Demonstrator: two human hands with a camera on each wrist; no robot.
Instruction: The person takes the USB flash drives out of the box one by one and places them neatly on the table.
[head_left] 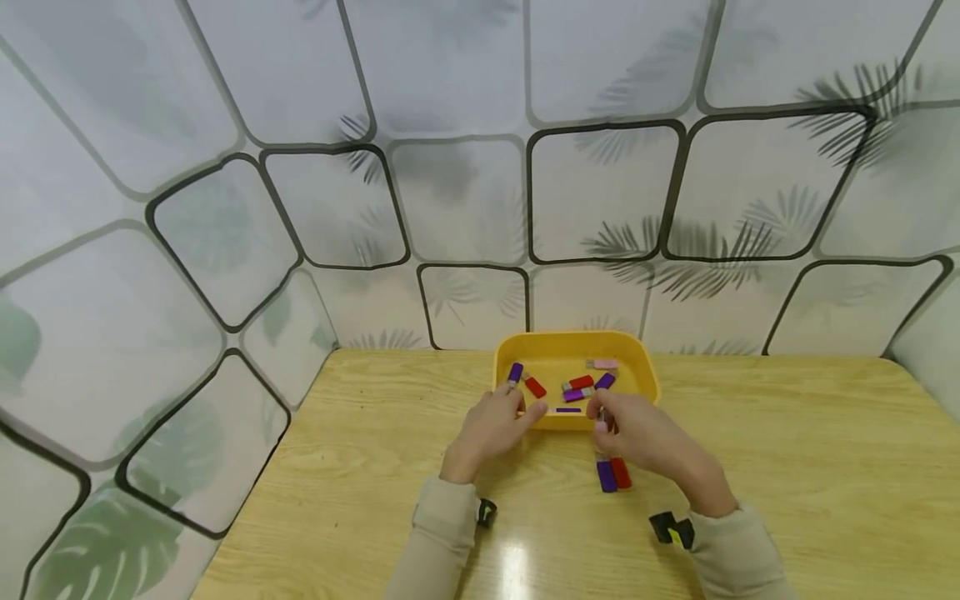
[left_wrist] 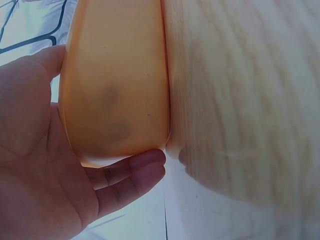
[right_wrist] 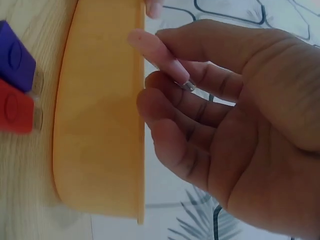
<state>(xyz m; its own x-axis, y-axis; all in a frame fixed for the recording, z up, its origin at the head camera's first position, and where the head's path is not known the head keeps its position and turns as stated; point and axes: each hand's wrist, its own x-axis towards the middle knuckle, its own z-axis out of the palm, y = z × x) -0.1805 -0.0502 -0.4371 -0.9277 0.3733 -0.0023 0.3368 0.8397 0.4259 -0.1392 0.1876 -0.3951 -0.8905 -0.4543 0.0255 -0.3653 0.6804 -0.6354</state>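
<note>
A yellow plastic tray (head_left: pixel 573 422) sits at the back of the table, with several purple, red and pink USB flash drives loose inside. My left hand (head_left: pixel 493 423) grips its left front corner, thumb over the rim and fingertips low on the outer wall (left_wrist: pixel 117 75). Just over the front rim, my right hand (head_left: pixel 637 429) pinches a pink USB flash drive (right_wrist: pixel 159 56) between thumb and index finger, its metal plug pointing toward the palm. On the table before the tray, a purple flash drive (head_left: pixel 607 477) and a red flash drive (head_left: pixel 621 472) lie side by side.
The wooden table (head_left: pixel 352 467) reaches out on both sides of the tray. Close behind the tray hangs a pale patterned curtain (head_left: pixel 465 208), which also runs along the left. Each sleeve ends near a small black wrist device (head_left: pixel 672 530).
</note>
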